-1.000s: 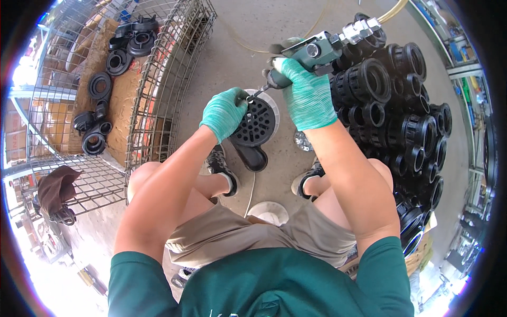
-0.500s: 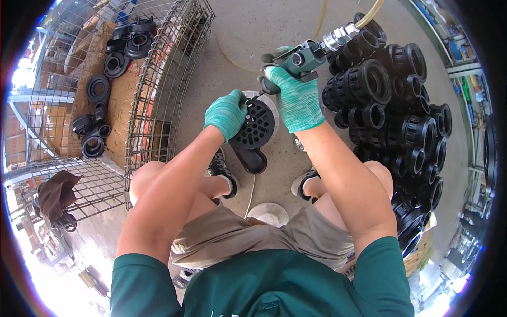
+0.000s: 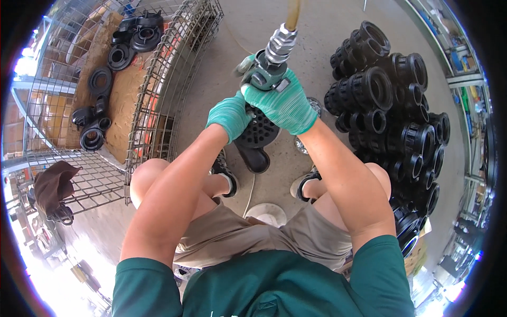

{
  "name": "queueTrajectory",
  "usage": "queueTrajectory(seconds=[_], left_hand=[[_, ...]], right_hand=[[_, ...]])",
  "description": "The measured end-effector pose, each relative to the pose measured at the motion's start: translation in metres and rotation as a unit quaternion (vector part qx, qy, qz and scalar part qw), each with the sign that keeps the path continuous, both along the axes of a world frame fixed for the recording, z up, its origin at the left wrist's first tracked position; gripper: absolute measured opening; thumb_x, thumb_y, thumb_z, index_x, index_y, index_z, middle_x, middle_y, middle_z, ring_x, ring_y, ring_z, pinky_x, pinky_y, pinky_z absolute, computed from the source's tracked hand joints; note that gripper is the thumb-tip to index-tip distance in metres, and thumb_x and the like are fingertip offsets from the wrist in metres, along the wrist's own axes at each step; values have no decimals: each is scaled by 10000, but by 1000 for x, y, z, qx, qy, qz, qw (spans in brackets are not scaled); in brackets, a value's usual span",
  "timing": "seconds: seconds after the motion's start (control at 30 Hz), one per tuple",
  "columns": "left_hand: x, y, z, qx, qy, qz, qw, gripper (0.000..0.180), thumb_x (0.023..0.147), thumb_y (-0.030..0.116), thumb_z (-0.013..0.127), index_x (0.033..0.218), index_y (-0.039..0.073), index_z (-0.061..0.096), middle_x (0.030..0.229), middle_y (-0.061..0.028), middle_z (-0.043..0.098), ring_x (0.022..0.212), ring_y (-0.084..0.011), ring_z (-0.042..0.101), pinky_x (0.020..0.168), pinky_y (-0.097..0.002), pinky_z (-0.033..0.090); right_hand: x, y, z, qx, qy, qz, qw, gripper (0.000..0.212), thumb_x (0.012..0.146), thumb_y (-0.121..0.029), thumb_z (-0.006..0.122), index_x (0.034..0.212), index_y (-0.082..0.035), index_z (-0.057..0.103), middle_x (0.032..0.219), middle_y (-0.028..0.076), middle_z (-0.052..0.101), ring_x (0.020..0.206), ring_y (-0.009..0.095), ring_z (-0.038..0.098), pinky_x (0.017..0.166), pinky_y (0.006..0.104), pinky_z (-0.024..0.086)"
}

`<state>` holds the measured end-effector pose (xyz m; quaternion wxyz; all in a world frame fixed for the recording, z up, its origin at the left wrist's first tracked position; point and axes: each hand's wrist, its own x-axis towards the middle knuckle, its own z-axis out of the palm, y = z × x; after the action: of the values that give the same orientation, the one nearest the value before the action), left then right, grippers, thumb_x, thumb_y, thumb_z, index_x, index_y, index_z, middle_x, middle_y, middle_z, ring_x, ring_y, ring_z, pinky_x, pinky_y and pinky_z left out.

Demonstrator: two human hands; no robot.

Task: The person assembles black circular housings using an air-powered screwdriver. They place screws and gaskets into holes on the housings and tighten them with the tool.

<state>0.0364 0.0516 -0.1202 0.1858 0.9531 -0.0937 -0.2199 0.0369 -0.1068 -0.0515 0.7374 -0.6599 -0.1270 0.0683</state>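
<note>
A green air tool (image 3: 265, 74) with a metal hose coupling is gripped in my right gloved hand (image 3: 282, 103), fingers wrapped round its body. Below it lies a round black perforated plastic part (image 3: 257, 132) with a narrower rounded end toward me. At that part's far left edge is my left gloved hand (image 3: 231, 116), its fingers curled together close under the tool. Whatever the left fingertips pinch is hidden, and the tool's working tip is covered by my right hand.
Black ribbed cylindrical parts (image 3: 364, 90) are stacked on the floor at right. A wire cage (image 3: 169, 68) at left contains black fittings (image 3: 100, 82) on cardboard. A yellowish hose (image 3: 294, 16) runs from the tool. Shiny metal dishes (image 3: 301, 145) show by my right wrist.
My right hand has moved left with the air tool and turned it more upright over the black part. My left hand has shifted slightly right, and the two hands are now close together.
</note>
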Motion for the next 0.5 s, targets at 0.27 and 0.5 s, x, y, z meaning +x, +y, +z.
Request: queueTrajectory(seconds=[0.27, 0.5], left_hand=[[0, 3, -14, -60, -8, 44, 997, 347, 873, 313, 704, 1149, 106, 662, 1049, -167, 722, 986, -398, 665, 836, -473, 539], [0, 1, -10, -28, 1, 26, 999, 351, 860, 295, 723, 1150, 109, 661, 1061, -166, 719, 1007, -400, 658, 853, -477, 535]], right_hand=[[-1, 8, 6, -41, -39, 43, 997, 392, 817, -27, 748, 1185, -48, 616, 1013, 22, 700, 918, 107, 636, 893, 299, 533], [4, 5, 2, -23, -22, 56, 998, 384, 816, -7, 740, 1179, -50, 623, 1019, 3, 695, 920, 99, 628, 895, 294, 529]])
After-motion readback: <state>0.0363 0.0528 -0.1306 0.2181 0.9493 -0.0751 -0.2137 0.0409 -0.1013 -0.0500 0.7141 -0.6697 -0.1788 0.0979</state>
